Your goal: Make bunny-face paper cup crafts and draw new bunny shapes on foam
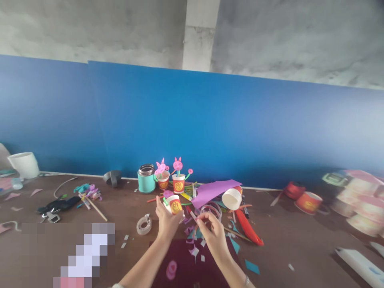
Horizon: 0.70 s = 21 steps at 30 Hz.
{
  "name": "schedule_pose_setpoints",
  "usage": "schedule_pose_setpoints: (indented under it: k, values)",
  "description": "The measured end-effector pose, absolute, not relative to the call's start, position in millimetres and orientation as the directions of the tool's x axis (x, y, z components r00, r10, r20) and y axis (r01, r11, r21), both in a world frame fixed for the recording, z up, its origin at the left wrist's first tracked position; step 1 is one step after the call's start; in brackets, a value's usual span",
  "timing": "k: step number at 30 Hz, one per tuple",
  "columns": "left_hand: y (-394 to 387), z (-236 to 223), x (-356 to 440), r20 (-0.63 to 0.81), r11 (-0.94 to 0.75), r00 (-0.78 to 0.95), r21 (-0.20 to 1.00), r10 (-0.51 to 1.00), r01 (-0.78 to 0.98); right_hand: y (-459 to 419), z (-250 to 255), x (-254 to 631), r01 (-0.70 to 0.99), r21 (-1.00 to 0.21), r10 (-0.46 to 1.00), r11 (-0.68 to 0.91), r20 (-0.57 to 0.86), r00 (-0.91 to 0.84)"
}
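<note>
Nearest to you lies one dark mat (192, 276), with a pink disc (171, 270) on it that looks like two overlapping. Your left hand (168, 225) is wrapped round a tilted red cup (175, 205), held up just beyond the mat, with a green stem (165, 201) at its side; how the stem is fixed you cannot tell. Your right hand (213, 232) pinches a small pale strip (193, 216) between thumb and forefinger, near the cup but apart from it. Judge the cup to be thin paper: very light, fairly stiff, smooth, and easily dented by a hard squeeze. Hold it lightly round the wall, close to the rim or base where it should be stiffest, and keep pressure off the stem, which looks bendy. Treat the strip as flimsy, best taken by one end. Count five red cups in all: the one in your hand, two standing upright behind it, each with one pink figure (178, 165), one tipped (231, 199) by the single purple sheet (213, 191), and one blurred at right (309, 203). Count also one teal jar (147, 182), one tape roll (144, 225) left of your left hand, and one red pouch (249, 228). Pale cups (366, 200) at far right are too blurred to number.
</note>
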<state>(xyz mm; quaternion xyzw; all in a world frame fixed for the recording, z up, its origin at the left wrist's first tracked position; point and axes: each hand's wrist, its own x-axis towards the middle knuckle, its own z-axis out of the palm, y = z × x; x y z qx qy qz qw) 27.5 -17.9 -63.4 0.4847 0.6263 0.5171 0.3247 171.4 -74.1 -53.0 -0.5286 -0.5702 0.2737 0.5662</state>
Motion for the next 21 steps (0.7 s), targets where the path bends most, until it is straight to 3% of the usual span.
schedule_pose_setpoints:
  k: [3, 5, 11, 16, 21]
  values:
    - [-29.2, -58.9, 23.5, -0.056, 0.037, -0.267, 0.996, 0.962, -0.079, -69.9, -51.5, 176.7, 0.233, -0.928, 0.909, 0.292, 0.345, 0.234]
    - [-40.0, -58.5, 19.2, -0.063, 0.01, -0.179, 0.959, 0.982, -0.283, -64.8, -47.5, 180.7, 0.178, -0.943, 0.899, 0.282, 0.324, 0.295]
    - [-66.2, -61.6, 14.5, 0.032, -0.075, -0.139, 0.945, 0.99, -0.319, -38.9, -17.7, 182.5, 0.015, -0.981, 0.911, 0.196, 0.188, 0.368]
    - [-74.2, -64.4, 18.9, 0.132, -0.093, 0.061, 0.894, 0.989, -0.439, -14.2, 8.7, 175.7, -0.016, -0.979, 0.885, 0.202, 0.176, 0.431]
    - [-76.1, -70.5, 21.9, 0.149, -0.073, 0.124, 0.877, 0.981, -0.475, -4.2, 17.8, 165.9, -0.037, -0.981, 0.908, 0.191, 0.162, 0.385]
